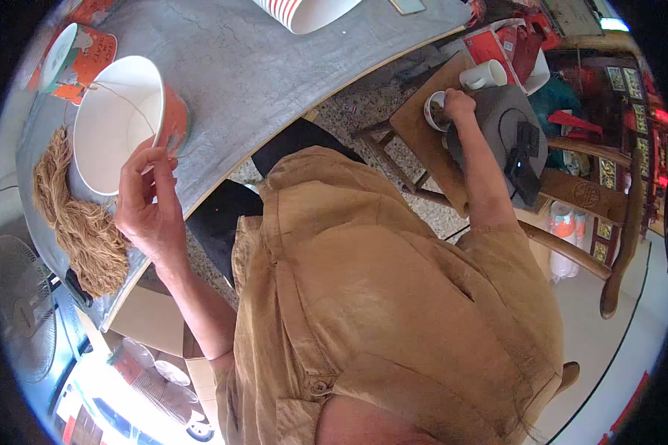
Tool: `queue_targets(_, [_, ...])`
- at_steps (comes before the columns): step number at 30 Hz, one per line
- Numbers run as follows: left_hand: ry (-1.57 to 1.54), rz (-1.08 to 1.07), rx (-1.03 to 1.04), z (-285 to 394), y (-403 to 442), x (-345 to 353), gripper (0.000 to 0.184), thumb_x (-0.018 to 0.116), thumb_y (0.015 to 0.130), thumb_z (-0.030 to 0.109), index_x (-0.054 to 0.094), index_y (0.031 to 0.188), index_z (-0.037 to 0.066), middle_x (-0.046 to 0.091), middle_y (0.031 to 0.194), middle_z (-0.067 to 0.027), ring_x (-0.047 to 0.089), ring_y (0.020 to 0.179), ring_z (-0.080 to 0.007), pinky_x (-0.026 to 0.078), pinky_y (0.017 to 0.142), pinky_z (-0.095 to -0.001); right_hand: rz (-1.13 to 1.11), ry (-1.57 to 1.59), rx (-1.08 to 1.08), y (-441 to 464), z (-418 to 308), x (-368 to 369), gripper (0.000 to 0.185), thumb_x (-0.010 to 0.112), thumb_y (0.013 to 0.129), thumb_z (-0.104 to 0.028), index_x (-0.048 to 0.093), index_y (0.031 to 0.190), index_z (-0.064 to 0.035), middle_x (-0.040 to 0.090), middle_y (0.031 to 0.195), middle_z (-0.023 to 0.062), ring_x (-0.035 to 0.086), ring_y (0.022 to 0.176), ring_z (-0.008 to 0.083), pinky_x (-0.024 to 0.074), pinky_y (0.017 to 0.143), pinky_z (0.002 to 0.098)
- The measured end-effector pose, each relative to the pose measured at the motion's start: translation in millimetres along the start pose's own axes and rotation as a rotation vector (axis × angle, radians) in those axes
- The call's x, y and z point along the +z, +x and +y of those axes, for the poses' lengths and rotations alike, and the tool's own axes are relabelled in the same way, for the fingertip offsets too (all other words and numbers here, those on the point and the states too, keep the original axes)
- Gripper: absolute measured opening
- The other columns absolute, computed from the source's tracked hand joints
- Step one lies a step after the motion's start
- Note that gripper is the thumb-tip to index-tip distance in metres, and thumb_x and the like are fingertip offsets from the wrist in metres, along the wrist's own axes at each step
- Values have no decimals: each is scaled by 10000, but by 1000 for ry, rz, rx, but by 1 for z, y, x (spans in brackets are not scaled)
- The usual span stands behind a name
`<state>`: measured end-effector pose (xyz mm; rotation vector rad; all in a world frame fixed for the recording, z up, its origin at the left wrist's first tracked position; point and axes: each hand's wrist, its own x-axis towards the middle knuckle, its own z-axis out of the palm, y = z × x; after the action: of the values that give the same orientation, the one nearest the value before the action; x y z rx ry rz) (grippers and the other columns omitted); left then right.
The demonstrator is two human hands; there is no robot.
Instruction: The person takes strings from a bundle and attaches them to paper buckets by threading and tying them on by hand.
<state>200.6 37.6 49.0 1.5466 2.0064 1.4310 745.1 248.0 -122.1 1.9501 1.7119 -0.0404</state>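
My left hand (152, 196) pinches a thin brown strand (139, 111) in front of a large white-lined paper bucket (119, 126) with an orange and green outside. The bucket lies tilted with its mouth towards me. Beside it on the grey table (230, 81) is a thick bundle of brown fibre strands (78, 215). Off to the right, my right hand (460, 105) reaches into a small white bowl (434, 111) on a wooden stool (416, 122). Its fingers are closed at the bowl's rim, over something dark inside; what they hold is hidden.
Another printed bucket (82, 59) stands at the table's far left, and striped white cups (304, 11) lie at the top. A white mug (484, 76) and a dark round object (497, 126) are beyond my right hand. A wooden chair (586, 196) is at right, a fan (22, 311) at lower left.
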Motion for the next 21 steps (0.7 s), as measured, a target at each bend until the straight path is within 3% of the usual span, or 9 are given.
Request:
queue_targets(14, [16,-15,10,3,-1,0,113,642,963,45,685,1067,33,733,1086,-83,715,846,-135,553,662,-246,0,87,-14,-3,-2,-1,257,531,926,-188,685,1070,-42,700,1127,211,670,1095,367,548,895,495])
queue_targets(21, [4,-11,-13,0,-3,0,122,652,961,64,688,1075,40,734,1083,-79,717,842,-136,563,661,-257,12,101,-1,-5,-4,-4,288,523,924,-173,681,1128,-45,692,1148,218,663,1110,369,540,912,494])
